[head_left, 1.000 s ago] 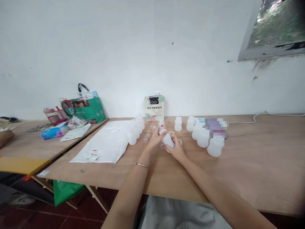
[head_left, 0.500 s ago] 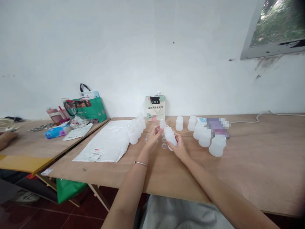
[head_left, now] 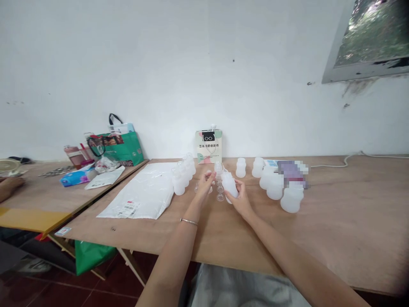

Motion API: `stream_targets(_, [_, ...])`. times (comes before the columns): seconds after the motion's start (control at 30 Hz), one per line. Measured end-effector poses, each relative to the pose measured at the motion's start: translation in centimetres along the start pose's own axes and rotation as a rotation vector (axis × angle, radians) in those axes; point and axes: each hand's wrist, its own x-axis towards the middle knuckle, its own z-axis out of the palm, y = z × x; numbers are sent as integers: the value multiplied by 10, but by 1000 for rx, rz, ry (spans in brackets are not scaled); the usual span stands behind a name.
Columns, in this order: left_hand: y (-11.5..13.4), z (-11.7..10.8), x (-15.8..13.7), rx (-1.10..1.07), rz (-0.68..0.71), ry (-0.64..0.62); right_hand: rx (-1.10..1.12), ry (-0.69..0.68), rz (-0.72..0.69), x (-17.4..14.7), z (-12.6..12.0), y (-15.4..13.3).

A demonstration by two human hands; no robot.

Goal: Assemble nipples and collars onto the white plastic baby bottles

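Note:
A frosted white feeding bottle (head_left: 229, 187), tilted slightly, is gripped by my right hand (head_left: 240, 197), fingers and thumb around its lower side. A thin pale piece sticks up at its neck. My left hand (head_left: 204, 187) is just left of the bottle's top, thumb and fingertips drawn together; anything between them is too small to make out. Behind the hands stands a clear nipple-shaped piece (head_left: 218, 167). Clear domed nipples (head_left: 220, 197) lie in a row between my hands, and others are partly hidden by my left hand.
Frosted bottles with clear tops (head_left: 179, 183) line up at left beside a white plastic mailer (head_left: 137, 192). Several topless bottles (head_left: 275, 187) stand at right near a blurred box (head_left: 289, 170). A paper bag (head_left: 208, 147) leans on the wall. Another person's hand (head_left: 11, 187) rests far left.
My left fingers have drawn slightly away from the bottle's neck. The right hand keeps the bottle in nearly the same place. The view has tipped up a little.

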Motion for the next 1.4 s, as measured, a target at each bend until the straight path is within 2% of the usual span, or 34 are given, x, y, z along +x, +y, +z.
stream_targets(0.1, [4, 3, -3, 26, -12, -18, 47, -47, -18, -1, 1, -6])
stream_targets(0.27, [14, -4, -5, 48, -7, 56, 102, 68, -34, -1, 1, -10])
stream_targets(0.33, [17, -4, -6, 48, 10, 35, 85, 59, -14, -1, 2, -8])
stream_targets(0.47, [19, 9, -11, 19, 41, -119, 17, 1, 57, -2, 2, -5])
stream_targets(0.57, [19, 14, -14, 0, 41, -178, 49, -68, 140, -1, 1, -5])
stream_targets(0.73, [14, 5, -13, 2, 63, -262, 181, -291, 250, 0, -4, -8])
stream_targets(0.83, [11, 1, -13, 22, 78, -304, 222, -380, 296, 0, -6, -8])
stream_targets(1.0, [12, 4, -15, 91, 102, -318, 219, -374, 300, -1, -2, -9])
stream_targets(1.13, [17, 2, -11, 133, 133, -240, 150, -293, 267, -1, 3, -7])
stream_targets(1.3, [17, -17, 10, 502, 232, 125, -155, -281, 147, -5, 2, -1])
stream_targets(1.4, [11, -26, 31, 651, 184, 169, -153, -275, 104, -5, 3, 3])
